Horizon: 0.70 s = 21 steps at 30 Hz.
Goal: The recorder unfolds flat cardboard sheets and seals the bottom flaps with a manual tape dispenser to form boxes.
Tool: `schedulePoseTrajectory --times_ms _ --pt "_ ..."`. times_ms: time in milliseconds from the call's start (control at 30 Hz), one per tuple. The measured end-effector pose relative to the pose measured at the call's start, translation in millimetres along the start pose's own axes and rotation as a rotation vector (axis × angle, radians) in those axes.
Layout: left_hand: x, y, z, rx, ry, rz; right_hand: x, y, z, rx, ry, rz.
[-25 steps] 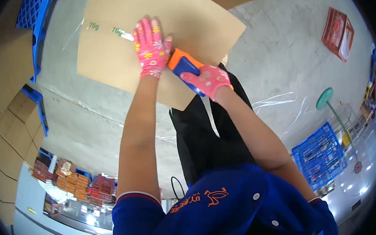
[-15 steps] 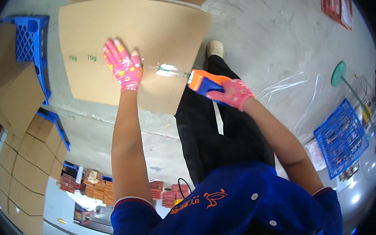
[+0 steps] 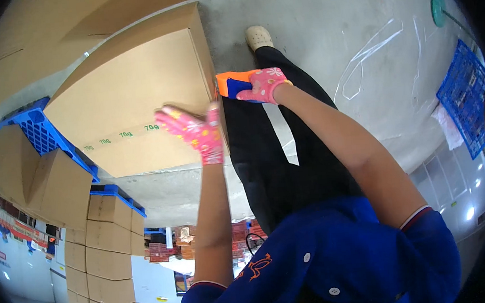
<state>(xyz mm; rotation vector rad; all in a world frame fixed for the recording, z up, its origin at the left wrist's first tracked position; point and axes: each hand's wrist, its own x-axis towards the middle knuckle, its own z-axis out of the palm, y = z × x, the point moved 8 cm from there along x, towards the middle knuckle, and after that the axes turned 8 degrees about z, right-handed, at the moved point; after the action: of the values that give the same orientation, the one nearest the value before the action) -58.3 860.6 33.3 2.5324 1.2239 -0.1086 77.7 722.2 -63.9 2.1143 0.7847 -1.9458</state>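
Observation:
A large brown cardboard box [image 3: 135, 86] with small green printing stands in front of me. Over its top, close to the right edge, my left hand [image 3: 192, 132] in a pink flowered glove is spread out, slightly blurred; whether it touches the cardboard I cannot tell. An orange and blue tape dispenser [image 3: 235, 85] is gripped in my right hand [image 3: 266, 86], gloved in the same pattern. Its front end is up against the right side of the box, near the upper edge. The strip of tape itself cannot be made out there.
More cardboard [image 3: 34, 37] lies beyond the box at upper left. Blue plastic pallets [image 3: 41, 130] bearing stacked cartons [image 3: 107, 236] stand to the left. Loose clear strips [image 3: 360, 57] lie on the concrete floor at right, with a blue crate [image 3: 463, 100] farther off.
The view has turned, and the box now sits farther left in it. My left hand has shifted toward the box's right edge. The tape dispenser has come to the box's right side.

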Motion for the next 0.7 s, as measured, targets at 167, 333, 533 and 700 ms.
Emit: schedulePoseTrajectory --times_ms 167,333,533,700 --pt "-3 15 17 0.182 0.126 0.000 3 3 1 -0.029 -0.050 -0.005" --pt "-3 18 24 0.187 0.121 -0.004 9 39 -9 -0.166 -0.044 -0.051" --pt "-3 13 21 0.192 0.122 0.003 -12 62 -32 -0.207 -0.062 -0.160" --pt "-4 17 22 0.142 0.141 -0.016 -11 73 -29 -0.153 -0.041 -0.145"
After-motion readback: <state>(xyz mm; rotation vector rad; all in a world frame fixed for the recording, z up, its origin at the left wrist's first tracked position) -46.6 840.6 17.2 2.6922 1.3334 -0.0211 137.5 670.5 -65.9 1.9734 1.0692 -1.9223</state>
